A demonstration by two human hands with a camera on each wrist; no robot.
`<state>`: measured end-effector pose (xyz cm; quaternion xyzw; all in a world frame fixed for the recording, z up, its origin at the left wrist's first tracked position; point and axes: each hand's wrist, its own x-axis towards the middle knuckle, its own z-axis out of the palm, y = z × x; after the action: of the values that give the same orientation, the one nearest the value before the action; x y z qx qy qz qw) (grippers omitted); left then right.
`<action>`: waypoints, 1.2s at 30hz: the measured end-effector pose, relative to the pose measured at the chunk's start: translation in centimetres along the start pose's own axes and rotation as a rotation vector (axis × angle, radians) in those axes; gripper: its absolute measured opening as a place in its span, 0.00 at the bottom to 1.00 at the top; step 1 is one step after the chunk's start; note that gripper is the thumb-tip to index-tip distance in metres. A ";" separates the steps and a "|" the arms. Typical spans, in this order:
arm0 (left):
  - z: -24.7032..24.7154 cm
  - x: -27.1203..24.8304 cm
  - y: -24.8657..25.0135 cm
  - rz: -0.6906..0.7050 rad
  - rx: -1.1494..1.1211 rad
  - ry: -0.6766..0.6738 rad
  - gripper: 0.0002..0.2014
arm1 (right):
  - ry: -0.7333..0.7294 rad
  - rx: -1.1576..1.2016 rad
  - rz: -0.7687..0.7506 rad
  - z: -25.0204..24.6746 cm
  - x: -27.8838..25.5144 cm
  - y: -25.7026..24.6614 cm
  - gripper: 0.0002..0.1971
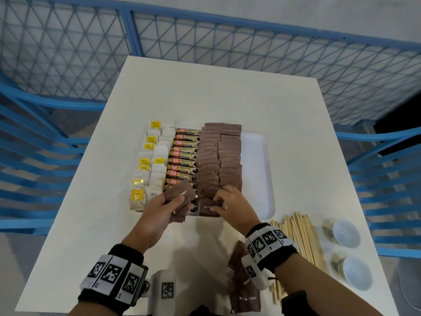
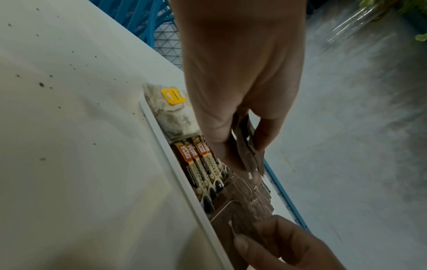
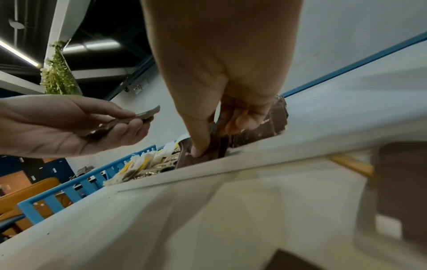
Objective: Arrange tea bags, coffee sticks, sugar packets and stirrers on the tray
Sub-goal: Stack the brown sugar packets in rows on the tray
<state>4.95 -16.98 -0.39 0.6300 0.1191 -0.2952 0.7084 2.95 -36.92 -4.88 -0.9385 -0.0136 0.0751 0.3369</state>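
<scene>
- Tray (image 1: 257, 160) taken as landmark: white, on the table (image 1: 227, 94), bare strip along its right side.
- On the tray, left to right: tea bags (image 1: 157, 153), coffee sticks (image 1: 183, 156), two columns of brown sugar packets (image 1: 218, 156).
- Left hand (image 1: 159, 208) above the tray's near edge, thumb and fingers closed on a small stack of sugar packets (image 1: 178, 195).
- Right hand (image 1: 230, 204) at the tray's near edge, fingers curled, pinching and pressing down one packet (image 1: 208, 207) at the end of the left sugar column.
- More sugar packets (image 1: 245, 290) lying nearer than the tray.
- Stirrers (image 1: 298, 236) right of the tray's near corner, not yet placed.
- Judged light, thin, soft paper, slightly slippery in a stack; best pinched by the flat faces near one short edge.
</scene>
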 end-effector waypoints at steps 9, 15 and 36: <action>1.3 0.2 -0.3 0.038 0.157 -0.007 0.07 | 0.166 0.335 0.148 -2.1 -0.2 -1.8 0.12; 2.2 0.7 -0.2 0.028 0.189 -0.047 0.11 | -0.098 0.510 0.116 -3.5 -0.4 -1.7 0.09; 1.8 0.7 -0.5 0.015 0.138 0.039 0.11 | 0.108 0.207 0.406 -3.9 0.9 4.1 0.06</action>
<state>4.85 -18.89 -0.89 0.6838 0.1075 -0.2849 0.6631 4.34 -42.45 -4.62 -0.8850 0.2012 0.0922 0.4096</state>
